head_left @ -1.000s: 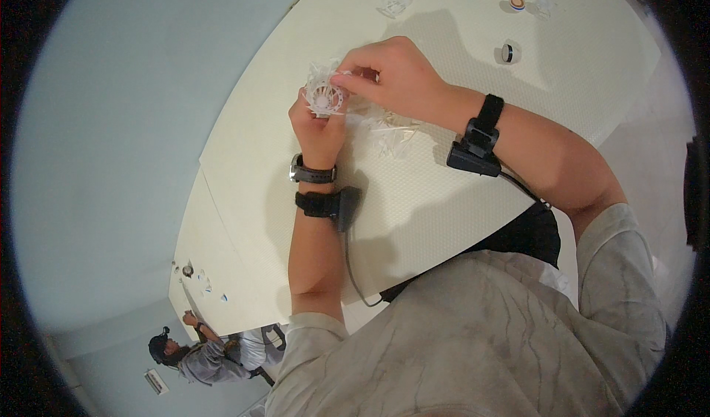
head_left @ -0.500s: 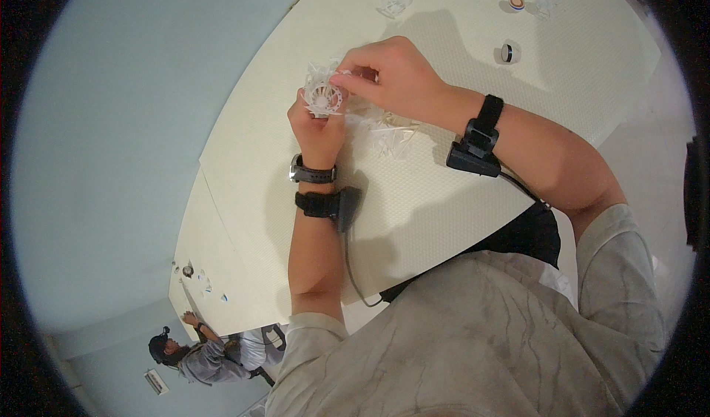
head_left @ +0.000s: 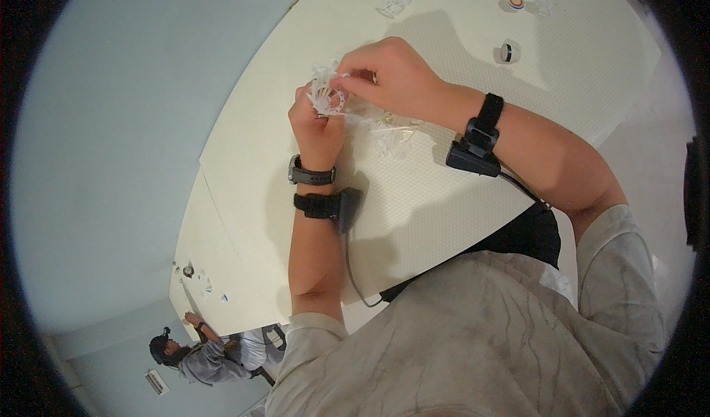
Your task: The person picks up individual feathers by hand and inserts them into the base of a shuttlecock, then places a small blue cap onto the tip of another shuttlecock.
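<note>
A small white openwork plastic piece [head_left: 325, 97], round with thin ribs and a ring of holes, is held up over the table. My left hand [head_left: 315, 125] is closed around it from below. The thumb and fingers of my right hand [head_left: 384, 76] pinch its right edge; the fingertips partly cover that spot. Beneath my hands, a crumpled clear plastic bag [head_left: 396, 134] with thin pale strips in it lies on the table.
The cream table [head_left: 414, 210] curves away on the left. Farther off are a clear-white part [head_left: 394, 4], a black-and-white round cap [head_left: 506, 53] and two orange-centred discs [head_left: 515, 2]. A co-worker [head_left: 196, 358] sits at the far lower left. Cables run from my wrist straps.
The white openwork piece has turned in my hands, so its ring now faces more to the right. Both hands stay in nearly the same place.
</note>
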{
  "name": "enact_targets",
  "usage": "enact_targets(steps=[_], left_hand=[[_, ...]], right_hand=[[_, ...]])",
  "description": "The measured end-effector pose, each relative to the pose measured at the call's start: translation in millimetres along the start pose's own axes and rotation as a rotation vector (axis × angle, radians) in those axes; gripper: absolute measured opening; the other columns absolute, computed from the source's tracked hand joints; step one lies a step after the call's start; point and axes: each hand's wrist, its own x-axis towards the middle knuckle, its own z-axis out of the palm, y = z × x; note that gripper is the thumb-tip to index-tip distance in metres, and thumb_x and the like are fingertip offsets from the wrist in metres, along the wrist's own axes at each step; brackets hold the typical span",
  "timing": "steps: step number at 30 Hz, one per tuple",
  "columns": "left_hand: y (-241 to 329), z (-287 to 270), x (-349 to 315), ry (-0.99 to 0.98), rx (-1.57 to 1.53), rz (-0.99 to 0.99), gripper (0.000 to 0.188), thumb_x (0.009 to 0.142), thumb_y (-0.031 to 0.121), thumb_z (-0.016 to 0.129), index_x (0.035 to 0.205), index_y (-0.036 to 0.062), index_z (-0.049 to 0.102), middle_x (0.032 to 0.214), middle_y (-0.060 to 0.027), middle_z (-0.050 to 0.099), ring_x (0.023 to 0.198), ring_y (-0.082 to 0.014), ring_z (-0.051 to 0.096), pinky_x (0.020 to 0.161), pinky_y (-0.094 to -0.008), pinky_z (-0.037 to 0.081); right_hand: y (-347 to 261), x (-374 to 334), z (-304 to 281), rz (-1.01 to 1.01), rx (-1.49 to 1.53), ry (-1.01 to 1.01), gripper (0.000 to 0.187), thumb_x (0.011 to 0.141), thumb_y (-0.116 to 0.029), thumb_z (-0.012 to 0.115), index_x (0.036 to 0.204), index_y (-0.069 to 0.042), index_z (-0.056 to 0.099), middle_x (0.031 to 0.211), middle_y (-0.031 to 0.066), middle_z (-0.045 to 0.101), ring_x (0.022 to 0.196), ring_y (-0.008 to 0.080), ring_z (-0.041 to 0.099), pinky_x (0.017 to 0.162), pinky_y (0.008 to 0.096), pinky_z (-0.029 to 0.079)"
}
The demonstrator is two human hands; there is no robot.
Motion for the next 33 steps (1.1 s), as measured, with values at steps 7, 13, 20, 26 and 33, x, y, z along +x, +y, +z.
enact_targets(steps=[7, 13, 20, 26, 33], left_hand=[[1.3, -1.0, 0.8, -0.004, 0.061, 0.016, 0.015, 0.089, 0.005, 0.071, 0.103, 0.0012, 0.069, 0.096, -0.0145, 0.07, 0.085, -0.0275, 0.066, 0.076, -0.0359, 0.052], [-5.8, 0.1, 0.2, 0.033, 0.034, -0.008, 0.017, 0.089, 0.006, 0.071, 0.105, 0.0019, 0.069, 0.096, -0.0136, 0.07, 0.087, -0.0282, 0.065, 0.078, -0.0369, 0.052], [2.2, -0.9, 2.7, -0.019, 0.074, 0.042, 0.015, 0.088, 0.008, 0.071, 0.102, 0.002, 0.068, 0.093, -0.0132, 0.07, 0.088, -0.0321, 0.065, 0.079, -0.0395, 0.052], [7.2, 1.2, 4.2, 0.037, 0.261, -0.009, 0.011, 0.088, 0.008, 0.071, 0.096, 0.0009, 0.068, 0.092, -0.0146, 0.072, 0.083, -0.0309, 0.066, 0.072, -0.0378, 0.051], [1.9, 3.4, 4.6, 0.244, 0.041, -0.173, 0.018, 0.097, 0.015, 0.07, 0.094, -0.0016, 0.066, 0.082, -0.0046, 0.069, 0.075, -0.0113, 0.059, 0.068, -0.0288, 0.049]], right_hand=[[-2.6, 0.9, -4.1, -0.001, -0.049, -0.017, 0.017, 0.091, -0.021, 0.073, 0.089, -0.005, 0.075, 0.07, 0.0106, 0.067, 0.055, 0.0192, 0.057, 0.055, 0.0301, 0.045], [-1.1, 1.6, -1.7, -0.009, 0.032, 0.032, 0.016, 0.09, -0.021, 0.073, 0.092, -0.005, 0.075, 0.069, 0.0083, 0.067, 0.056, 0.0162, 0.056, 0.055, 0.0294, 0.045], [1.7, -0.7, -1.6, 0.076, 0.108, -0.019, 0.014, 0.09, -0.017, 0.073, 0.094, -0.004, 0.073, 0.071, 0.0073, 0.068, 0.061, 0.0143, 0.058, 0.058, 0.0283, 0.046], [6.1, 1.6, 0.9, 0.099, -0.013, 0.038, 0.018, 0.084, -0.024, 0.075, 0.092, -0.008, 0.075, 0.079, 0.0089, 0.07, 0.069, 0.027, 0.066, 0.063, 0.0375, 0.053], [32.6, -8.2, -2.1, -0.068, -0.391, -0.216, 0.013, 0.083, -0.022, 0.074, 0.087, -0.009, 0.073, 0.09, 0.0077, 0.067, 0.087, 0.027, 0.066, 0.076, 0.0388, 0.054]])
